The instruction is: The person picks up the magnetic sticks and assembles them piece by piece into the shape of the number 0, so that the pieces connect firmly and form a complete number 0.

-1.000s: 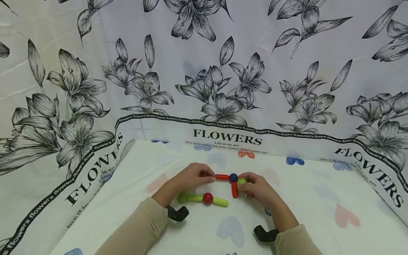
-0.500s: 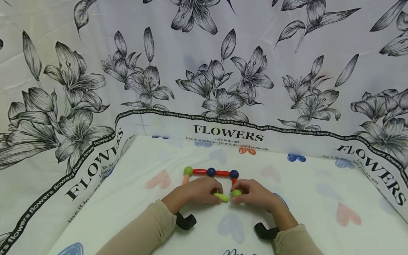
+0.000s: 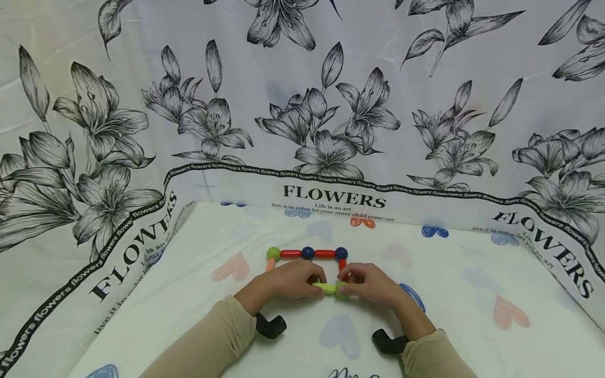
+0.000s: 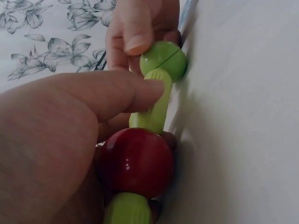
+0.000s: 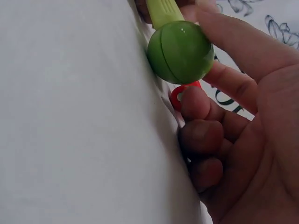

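Note:
In the left wrist view, thumb and fingers of my left hand [image 3: 294, 279] pinch a yellow-green rod [image 4: 148, 120]. A red ball [image 4: 135, 163] sits at the near end of that rod, with a second yellow-green rod [image 4: 128, 210] beyond it. My right hand [image 3: 373, 285] pinches a green ball [image 5: 182, 51], and the far end of the held rod meets this ball. Behind the hands lies a row made of a light green ball [image 3: 273, 254], red rods [image 3: 290, 253] and blue balls [image 3: 308, 253]. A short red rod [image 3: 342, 264] runs from the right blue ball towards my right hand.
A salmon-coloured rod [image 3: 270, 265] comes down from the row's left ball and passes behind my left hand. White cloth with printed hearts [image 3: 510, 313] covers the surface. A flower-printed curtain [image 3: 331, 105] rises at the back and sides. Black curved pieces [image 3: 271, 326] sit at both wrists.
My left hand has left the back row, picked up the yellow-green rod and red ball from the cloth, and brought them right. The gap between rod and green ball has closed.

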The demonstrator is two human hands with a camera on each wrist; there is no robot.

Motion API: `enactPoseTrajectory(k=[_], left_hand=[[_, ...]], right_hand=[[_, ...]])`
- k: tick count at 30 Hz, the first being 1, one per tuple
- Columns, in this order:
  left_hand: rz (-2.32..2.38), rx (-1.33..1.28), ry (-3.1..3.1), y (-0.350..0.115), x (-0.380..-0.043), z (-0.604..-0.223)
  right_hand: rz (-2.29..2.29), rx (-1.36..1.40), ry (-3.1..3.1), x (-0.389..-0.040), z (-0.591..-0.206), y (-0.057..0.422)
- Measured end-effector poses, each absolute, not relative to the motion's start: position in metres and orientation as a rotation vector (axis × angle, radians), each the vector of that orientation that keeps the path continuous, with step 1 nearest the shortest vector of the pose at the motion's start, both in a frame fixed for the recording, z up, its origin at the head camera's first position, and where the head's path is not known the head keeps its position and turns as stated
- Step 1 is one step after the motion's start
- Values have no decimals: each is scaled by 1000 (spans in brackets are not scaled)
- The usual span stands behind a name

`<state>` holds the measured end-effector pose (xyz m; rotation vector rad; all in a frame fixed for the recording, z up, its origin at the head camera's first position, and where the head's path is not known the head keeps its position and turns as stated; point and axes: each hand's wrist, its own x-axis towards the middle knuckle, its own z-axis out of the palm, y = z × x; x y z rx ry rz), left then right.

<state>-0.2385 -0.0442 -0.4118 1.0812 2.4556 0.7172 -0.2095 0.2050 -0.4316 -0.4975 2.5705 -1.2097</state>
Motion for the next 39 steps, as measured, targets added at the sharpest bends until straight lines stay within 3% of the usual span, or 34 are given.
enactPoseTrajectory(k=[11, 27, 39], left_hand=[[706, 1140, 2480, -42, -236, -417], [699, 1091, 2511, -39, -235, -415], [726, 1060, 2511, -47, -239, -409]], right_hand=[[-1041, -332, 2703, -206, -427, 194], [-1299, -415, 2608, -207, -429, 199], [-1185, -544, 2584, -210, -433, 202]])
